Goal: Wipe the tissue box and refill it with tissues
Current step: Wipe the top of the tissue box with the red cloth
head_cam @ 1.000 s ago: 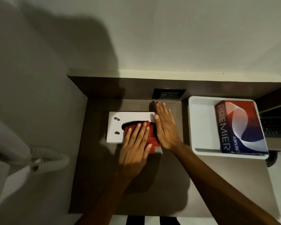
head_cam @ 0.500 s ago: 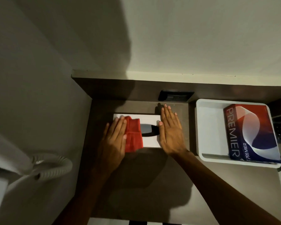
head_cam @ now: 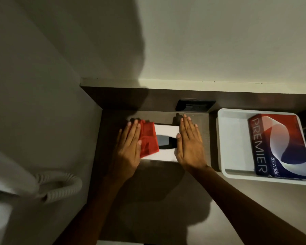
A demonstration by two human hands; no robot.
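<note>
A white tissue box cover (head_cam: 166,130) with a dark oval slot lies flat on the brown counter. A folded red cloth (head_cam: 148,139) covers its left end. My left hand (head_cam: 128,147) lies flat, fingers together, pressing the cloth's left part against the box's left edge. My right hand (head_cam: 190,143) rests flat on the box's right end, holding it still. A red, white and blue "PREMIER" tissue pack (head_cam: 279,145) lies in a white tray (head_cam: 231,138) to the right.
A wall runs along the counter's left side, with a white wall phone and its coiled cord (head_cam: 58,187) at the lower left. A dark socket plate (head_cam: 194,105) sits in the back panel behind the box. Something dark lies beyond the tray at the right edge.
My left hand slid the red cloth from the middle of the box over to its left end. My right hand stayed on the box's right end.
</note>
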